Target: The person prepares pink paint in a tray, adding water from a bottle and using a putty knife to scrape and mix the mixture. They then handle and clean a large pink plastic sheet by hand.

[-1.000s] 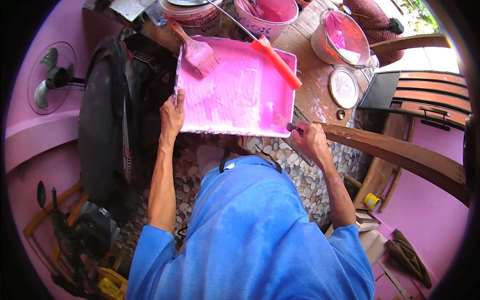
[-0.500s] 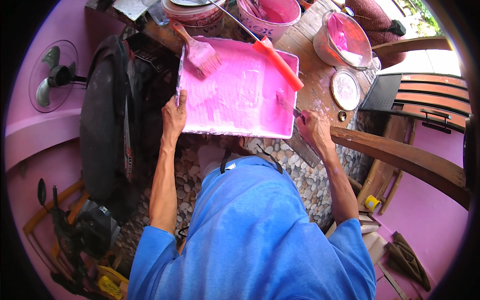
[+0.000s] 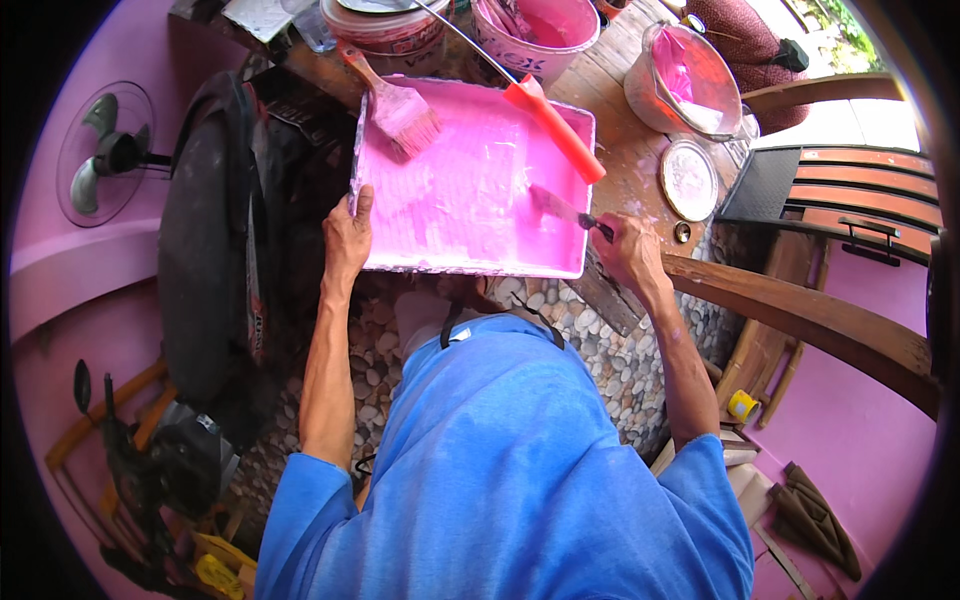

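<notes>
My left hand [image 3: 348, 225] grips the left edge of a white paint tray [image 3: 470, 265] coated in bright pink paint. My right hand [image 3: 635, 250] holds a dark-handled scraper [image 3: 580, 222], its paint-smeared blade reaching into the pink paint at the tray's right side. A wide, paint-covered brush [image 3: 395, 110] lies across the tray's upper left corner. An orange-red roller handle [image 3: 555, 135] on a metal rod rests over the upper right rim.
Behind the tray, paint buckets [image 3: 540, 55] and a pail [image 3: 685, 85] stand on a worn wooden table [image 3: 630, 170], beside a round lid [image 3: 688, 180]. A person's patterned leg [image 3: 750, 40] is beyond. A curved wooden beam [image 3: 800, 310] is right; a fan [image 3: 110, 150] and dark seat [image 3: 205, 240] are left.
My right hand has shifted slightly up and right, and the scraper's blade has moved higher in the tray, last swinging a little leftward. My left hand still grips the rim.
</notes>
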The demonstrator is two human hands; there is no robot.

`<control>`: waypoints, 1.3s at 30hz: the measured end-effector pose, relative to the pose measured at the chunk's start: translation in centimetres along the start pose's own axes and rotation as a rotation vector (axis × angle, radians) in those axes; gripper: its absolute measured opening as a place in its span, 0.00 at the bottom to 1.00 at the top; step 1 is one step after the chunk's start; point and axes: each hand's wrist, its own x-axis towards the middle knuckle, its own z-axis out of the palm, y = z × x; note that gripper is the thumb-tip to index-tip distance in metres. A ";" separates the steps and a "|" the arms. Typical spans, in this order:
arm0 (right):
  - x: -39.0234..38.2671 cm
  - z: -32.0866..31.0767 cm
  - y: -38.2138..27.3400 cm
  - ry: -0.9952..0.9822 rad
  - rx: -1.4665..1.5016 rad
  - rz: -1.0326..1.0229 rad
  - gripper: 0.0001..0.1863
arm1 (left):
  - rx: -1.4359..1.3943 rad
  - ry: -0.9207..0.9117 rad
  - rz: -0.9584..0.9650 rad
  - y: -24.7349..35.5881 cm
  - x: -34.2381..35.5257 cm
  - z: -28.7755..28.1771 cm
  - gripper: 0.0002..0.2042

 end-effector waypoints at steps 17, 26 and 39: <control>1.8 1.9 1.4 0.207 -0.225 -0.071 0.09 | -0.029 0.030 0.021 0.1 -0.1 0.0 0.34; 4.2 2.7 2.1 0.342 -0.377 -0.133 0.10 | -0.042 0.002 -0.004 -0.2 0.0 0.1 0.34; 6.5 3.7 2.1 0.470 -0.240 -0.239 0.09 | -0.055 0.017 0.001 -0.5 -0.2 0.5 0.32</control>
